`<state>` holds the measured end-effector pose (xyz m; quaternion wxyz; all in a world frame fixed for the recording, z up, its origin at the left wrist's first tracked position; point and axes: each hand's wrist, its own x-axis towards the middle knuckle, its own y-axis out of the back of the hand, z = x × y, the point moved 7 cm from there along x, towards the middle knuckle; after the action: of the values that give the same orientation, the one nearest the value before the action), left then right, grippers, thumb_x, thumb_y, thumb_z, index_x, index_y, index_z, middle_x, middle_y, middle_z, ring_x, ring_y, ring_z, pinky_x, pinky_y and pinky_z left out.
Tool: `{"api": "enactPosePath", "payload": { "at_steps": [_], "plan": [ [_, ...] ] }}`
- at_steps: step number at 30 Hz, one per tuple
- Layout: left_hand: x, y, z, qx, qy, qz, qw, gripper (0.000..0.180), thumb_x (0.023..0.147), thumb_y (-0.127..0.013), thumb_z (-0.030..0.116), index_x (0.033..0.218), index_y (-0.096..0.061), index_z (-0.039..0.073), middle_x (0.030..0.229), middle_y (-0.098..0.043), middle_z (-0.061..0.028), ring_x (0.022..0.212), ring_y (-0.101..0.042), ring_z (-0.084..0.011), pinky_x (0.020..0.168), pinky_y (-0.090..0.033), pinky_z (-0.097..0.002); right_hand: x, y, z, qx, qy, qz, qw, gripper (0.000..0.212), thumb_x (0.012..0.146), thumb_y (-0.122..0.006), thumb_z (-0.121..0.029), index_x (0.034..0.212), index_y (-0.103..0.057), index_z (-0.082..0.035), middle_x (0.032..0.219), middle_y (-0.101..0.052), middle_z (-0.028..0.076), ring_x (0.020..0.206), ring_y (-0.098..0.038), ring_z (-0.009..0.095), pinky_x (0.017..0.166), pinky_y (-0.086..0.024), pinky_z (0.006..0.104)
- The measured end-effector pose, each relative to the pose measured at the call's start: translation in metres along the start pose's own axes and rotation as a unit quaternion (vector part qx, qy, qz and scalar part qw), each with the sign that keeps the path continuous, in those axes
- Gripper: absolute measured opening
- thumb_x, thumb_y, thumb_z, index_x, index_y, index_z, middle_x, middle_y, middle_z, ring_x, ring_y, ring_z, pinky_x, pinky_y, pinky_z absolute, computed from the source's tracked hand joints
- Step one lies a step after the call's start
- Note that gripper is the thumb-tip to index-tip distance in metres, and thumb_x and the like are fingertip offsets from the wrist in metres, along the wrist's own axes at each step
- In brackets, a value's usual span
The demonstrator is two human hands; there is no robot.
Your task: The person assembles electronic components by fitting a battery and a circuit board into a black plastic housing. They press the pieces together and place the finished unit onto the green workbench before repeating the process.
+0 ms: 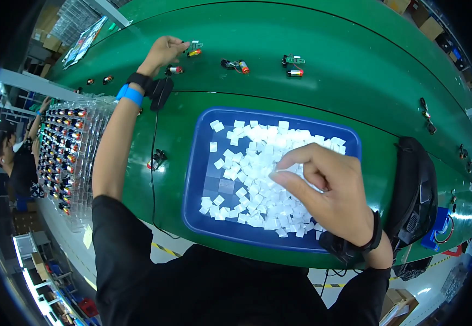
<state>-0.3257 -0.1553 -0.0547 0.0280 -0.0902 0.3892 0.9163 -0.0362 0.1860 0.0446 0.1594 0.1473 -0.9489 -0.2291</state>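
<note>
My left hand [166, 53] reaches to the far side of the green table, its fingers pinched at the edge of a small green circuit board [195, 44] with a yellow-and-red cylinder beside it. Over a blue tray [190, 190] hangs my right hand [331, 187], thumb and forefinger curled close together at the tips. Anything between those tips is too small to make out against the white. Many small white square pieces [268, 179] lie heaped in the tray. Each wrist wears a black band, and a blue band sits on the left one too.
More cylinders with wires and boards [294, 65] lie in a row along the far table. A clear rack of cylinders [64, 157] stands at left, a co-worker [16, 157] beyond it. A black bag [413, 195] lies right of the tray; a black cable [153, 179] runs down at left.
</note>
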Motion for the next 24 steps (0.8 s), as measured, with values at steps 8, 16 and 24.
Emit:
{"api": "enactPosePath", "payload": {
  "at_steps": [8, 16, 24],
  "plan": [
    [-0.224, -0.087, 0.127, -0.244, -0.181, -0.162, 0.939, 0.03, 0.094, -0.066, 0.01, 0.121, -0.057, 0.0, 0.1, -0.058, -0.0064, 0.081, -0.065, -0.0143, 0.071, -0.054, -0.025, 0.013, 0.013, -0.001, -0.124, 0.086, 0.13, 0.98, 0.024, 0.076, -0.081, -0.007, 0.097, -0.068, -0.002, 0.08, -0.062, 0.005, 0.063, -0.056, 0.013, 0.049, -0.042, 0.026],
    [-0.27, -0.1, 0.127, -0.293, -0.29, -0.121, 0.903, 0.021, 0.084, -0.07, -0.005, 0.104, -0.064, -0.001, 0.105, -0.054, -0.0109, 0.09, -0.06, -0.0161, 0.067, -0.055, -0.0279, 0.007, -0.003, -0.003, -0.165, 0.171, 0.067, 0.969, 0.023, 0.075, -0.08, -0.005, 0.096, -0.07, -0.004, 0.081, -0.064, 0.006, 0.07, -0.061, 0.02, 0.05, -0.046, 0.0282],
    [-0.289, -0.092, 0.131, -0.141, -0.473, 0.013, 0.87, 0.019, 0.075, -0.075, -0.006, 0.092, -0.067, -0.002, 0.109, -0.055, -0.0169, 0.092, -0.062, -0.0203, 0.066, -0.054, -0.0297, 0.0, -0.013, -0.006, -0.182, 0.164, 0.054, 0.968, 0.023, 0.071, -0.079, 0.0, 0.093, -0.071, -0.004, 0.087, -0.071, 0.008, 0.068, -0.068, 0.019, 0.051, -0.051, 0.0251]
  ]
}}
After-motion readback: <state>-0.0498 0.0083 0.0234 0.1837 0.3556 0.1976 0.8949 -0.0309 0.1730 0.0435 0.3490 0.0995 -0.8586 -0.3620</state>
